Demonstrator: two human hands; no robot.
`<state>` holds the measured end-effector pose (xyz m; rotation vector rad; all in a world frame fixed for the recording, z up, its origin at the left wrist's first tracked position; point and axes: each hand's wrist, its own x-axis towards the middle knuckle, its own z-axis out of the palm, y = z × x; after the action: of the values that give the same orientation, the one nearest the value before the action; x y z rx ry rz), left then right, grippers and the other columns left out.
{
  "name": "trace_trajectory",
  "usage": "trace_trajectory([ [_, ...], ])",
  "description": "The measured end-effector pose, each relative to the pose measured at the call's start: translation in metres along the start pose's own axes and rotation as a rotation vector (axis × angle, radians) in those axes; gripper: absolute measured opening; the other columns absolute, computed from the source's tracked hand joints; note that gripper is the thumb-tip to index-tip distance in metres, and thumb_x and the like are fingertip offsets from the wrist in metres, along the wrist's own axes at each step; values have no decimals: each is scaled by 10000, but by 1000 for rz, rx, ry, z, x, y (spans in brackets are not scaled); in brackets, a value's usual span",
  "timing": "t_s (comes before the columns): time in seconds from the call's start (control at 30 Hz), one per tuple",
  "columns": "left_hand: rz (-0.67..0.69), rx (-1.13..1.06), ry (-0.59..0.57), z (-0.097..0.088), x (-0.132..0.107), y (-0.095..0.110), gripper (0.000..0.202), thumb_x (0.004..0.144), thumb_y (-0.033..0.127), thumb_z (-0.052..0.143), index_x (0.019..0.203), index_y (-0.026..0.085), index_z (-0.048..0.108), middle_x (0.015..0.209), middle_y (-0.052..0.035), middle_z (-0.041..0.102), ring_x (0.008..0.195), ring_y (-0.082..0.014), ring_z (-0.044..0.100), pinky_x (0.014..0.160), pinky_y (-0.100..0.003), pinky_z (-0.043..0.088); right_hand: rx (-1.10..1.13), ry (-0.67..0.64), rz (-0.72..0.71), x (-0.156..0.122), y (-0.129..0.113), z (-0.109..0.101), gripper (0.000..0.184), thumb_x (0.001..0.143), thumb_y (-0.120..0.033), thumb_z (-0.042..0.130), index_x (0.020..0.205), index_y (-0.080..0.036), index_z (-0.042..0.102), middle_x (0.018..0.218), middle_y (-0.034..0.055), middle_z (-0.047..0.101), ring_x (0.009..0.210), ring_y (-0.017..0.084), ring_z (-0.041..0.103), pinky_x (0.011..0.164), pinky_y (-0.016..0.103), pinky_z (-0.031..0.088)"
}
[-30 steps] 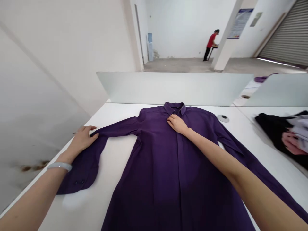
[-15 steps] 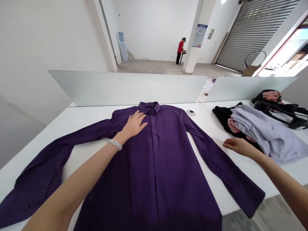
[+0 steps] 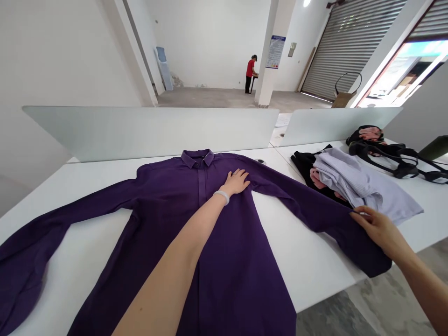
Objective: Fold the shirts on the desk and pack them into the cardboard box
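Note:
A purple long-sleeved shirt (image 3: pixel 231 233) lies front up across the white table, collar at the far side and both sleeves spread outward. My left hand (image 3: pixel 237 182) rests flat on its chest near the right-hand armhole, fingers spread. Out at the right, my right hand (image 3: pixel 376 226) pinches the upper edge of the right-hand sleeve (image 3: pixel 336 221) near the cuff, thumb and forefinger together. The left-hand sleeve (image 3: pixel 70 212) runs to the left edge of the picture, its end partly cut off.
White table (image 3: pixel 280 233) ends at a front edge on the right. A frosted divider (image 3: pixel 157 130) stands behind the shirt. Folded pale lilac cloth (image 3: pixel 353 175), black clothing with pink patches (image 3: pixel 317 177) and black straps (image 3: pixel 378 156) lie at right. A person in red (image 3: pixel 250 70) stands far back.
My left hand has slid from beside the collar across to the shirt's right-hand chest. My right hand has taken hold of the sleeve, which now lies farther up and outward. The view has shifted right.

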<state>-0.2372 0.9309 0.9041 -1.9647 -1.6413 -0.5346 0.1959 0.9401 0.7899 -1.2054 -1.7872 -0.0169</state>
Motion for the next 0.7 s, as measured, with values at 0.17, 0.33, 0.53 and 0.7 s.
trace_trajectory([
  [0.17,-1,17,8,6,-1,-7,537,936,363,321,1447,206,372,1565,-94,288,1454,-286,197,1157,-559,148,-180,127,-59,25,19,-12,255,771,-526,496,887,-322,597,714,133,658,694,347,631,668,452,430],
  [0.33,-35,-26,-24,1,4,-4,559,923,414,351,1450,231,379,1579,-91,251,1467,-329,121,1144,-596,156,-289,108,-148,45,27,-14,278,817,-460,489,976,-293,645,805,144,687,740,336,631,655,421,421],
  [0.53,17,-15,39,11,3,1,660,936,597,276,1495,245,272,1596,-102,198,1473,-304,121,1156,-589,91,-468,222,8,82,6,-60,266,811,-440,660,1000,-260,710,842,148,701,688,250,592,592,349,385],
  [0.7,-63,-138,130,10,0,-1,649,984,500,143,1535,163,75,1594,-144,176,1469,-224,173,1172,-462,172,-227,80,54,139,-6,-107,348,714,-423,756,929,-150,771,802,146,715,678,146,599,659,345,384],
])
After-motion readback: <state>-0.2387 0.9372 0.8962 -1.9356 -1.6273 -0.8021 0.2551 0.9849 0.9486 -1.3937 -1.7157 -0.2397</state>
